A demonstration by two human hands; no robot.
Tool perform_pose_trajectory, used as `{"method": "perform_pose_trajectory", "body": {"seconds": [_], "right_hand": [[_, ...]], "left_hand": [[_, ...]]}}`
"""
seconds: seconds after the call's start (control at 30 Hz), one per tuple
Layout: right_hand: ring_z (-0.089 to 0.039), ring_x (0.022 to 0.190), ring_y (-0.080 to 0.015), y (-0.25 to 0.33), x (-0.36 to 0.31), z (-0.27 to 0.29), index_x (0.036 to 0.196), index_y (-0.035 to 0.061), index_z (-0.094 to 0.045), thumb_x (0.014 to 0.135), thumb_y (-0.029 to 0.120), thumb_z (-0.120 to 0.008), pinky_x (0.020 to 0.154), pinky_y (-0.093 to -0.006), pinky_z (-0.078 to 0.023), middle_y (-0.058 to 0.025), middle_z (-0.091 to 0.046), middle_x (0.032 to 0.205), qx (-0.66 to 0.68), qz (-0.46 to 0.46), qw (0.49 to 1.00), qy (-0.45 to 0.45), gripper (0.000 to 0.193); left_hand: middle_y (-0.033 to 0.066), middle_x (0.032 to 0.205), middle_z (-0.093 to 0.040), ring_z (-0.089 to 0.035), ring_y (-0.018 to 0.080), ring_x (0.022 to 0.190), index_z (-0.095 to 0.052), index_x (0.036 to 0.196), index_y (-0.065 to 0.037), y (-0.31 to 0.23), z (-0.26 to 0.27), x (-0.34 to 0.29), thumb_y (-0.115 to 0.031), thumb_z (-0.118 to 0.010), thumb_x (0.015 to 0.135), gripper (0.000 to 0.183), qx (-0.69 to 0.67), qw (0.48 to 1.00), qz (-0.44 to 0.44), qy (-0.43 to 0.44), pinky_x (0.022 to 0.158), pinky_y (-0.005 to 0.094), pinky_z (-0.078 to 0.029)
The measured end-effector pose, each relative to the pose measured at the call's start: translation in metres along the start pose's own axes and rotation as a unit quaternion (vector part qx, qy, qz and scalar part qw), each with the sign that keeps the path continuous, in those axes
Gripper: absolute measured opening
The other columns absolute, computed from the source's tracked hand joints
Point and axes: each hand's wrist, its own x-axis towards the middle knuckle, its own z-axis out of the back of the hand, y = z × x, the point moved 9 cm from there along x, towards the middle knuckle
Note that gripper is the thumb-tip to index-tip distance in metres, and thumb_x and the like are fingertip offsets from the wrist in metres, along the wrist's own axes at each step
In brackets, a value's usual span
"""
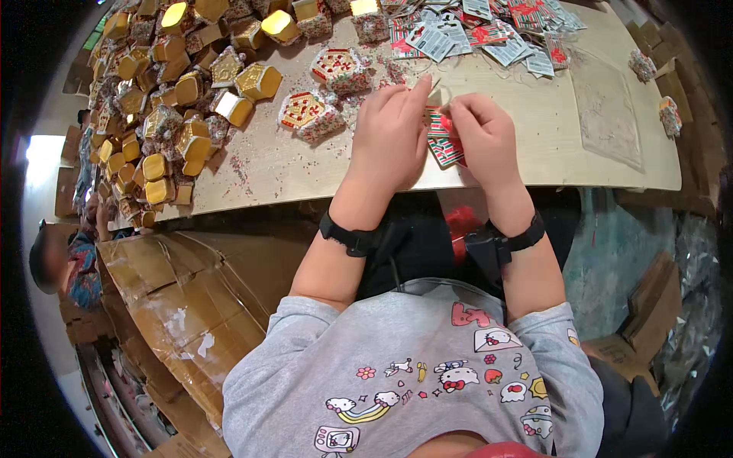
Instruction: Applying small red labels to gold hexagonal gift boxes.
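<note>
Brown cardboard (145, 275), pale table (546, 149), co-worker (84, 275)

Striped red-green cards (444, 152); overlapping, near table edge (557, 180)

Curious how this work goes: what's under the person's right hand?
Striped red, green and white cards peek out beside the right hand; whatever the hand covers can't be seen.

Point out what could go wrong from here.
The overlapping striped tags between the left hand and right hand might slip apart.
The gold-based, house-shaped ornaments, heaped up to the left edge of the table, could topple off.
Loose decorative bits scattered there might cling to the tags.
</note>
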Motion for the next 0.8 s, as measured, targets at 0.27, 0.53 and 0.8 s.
{"method": "perform_pose_trajectory", "body": {"seconds": [0.27, 0.53, 0.8], "right_hand": [[-0.053, 0.062, -0.0194, 0.015, -0.002, -0.01, 0.078, -0.0031, -0.06, 0.078, 0.007, -0.057, 0.057, -0.0291, -0.042, -0.012, -0.056, 0.069, -0.05, 0.062, 0.996, 0.032, 0.01], [-0.055, 0.066, -0.0309, 0.03, -0.006, -0.017, 0.073, 0.0001, -0.061, 0.075, 0.011, -0.058, 0.058, -0.0375, -0.044, -0.0141, -0.055, 0.068, -0.152, 0.145, 0.977, 0.037, 0.012], [-0.055, 0.066, -0.0319, 0.043, -0.01, -0.024, 0.071, 0.0053, -0.058, 0.074, 0.017, -0.055, 0.059, -0.04, -0.046, -0.0116, -0.054, 0.07, -0.266, 0.209, 0.931, 0.134, 0.012]], "left_hand": [[0.0143, 0.097, -0.056, -0.054, 0.0321, 0.088, -0.051, 0.116, -0.005, 0.01, -0.006, -0.005, -0.002, -0.057, 0.066, 0.05, -0.004, 0.998, 0.058, 0.021, 0.077, 0.0408, -0.043], [0.0151, 0.096, -0.058, -0.056, 0.0308, 0.088, -0.06, 0.098, -0.003, 0.01, 0.021, -0.007, 0.002, -0.059, 0.068, 0.03, -0.095, 0.988, 0.031, -0.117, 0.075, 0.0361, -0.046], [0.0094, 0.077, -0.057, -0.054, 0.0228, 0.071, -0.058, 0.094, -0.001, 0.023, 0.013, -0.015, 0.006, -0.059, 0.069, 0.026, -0.272, 0.95, 0.096, -0.118, 0.067, 0.0306, -0.044]]}}
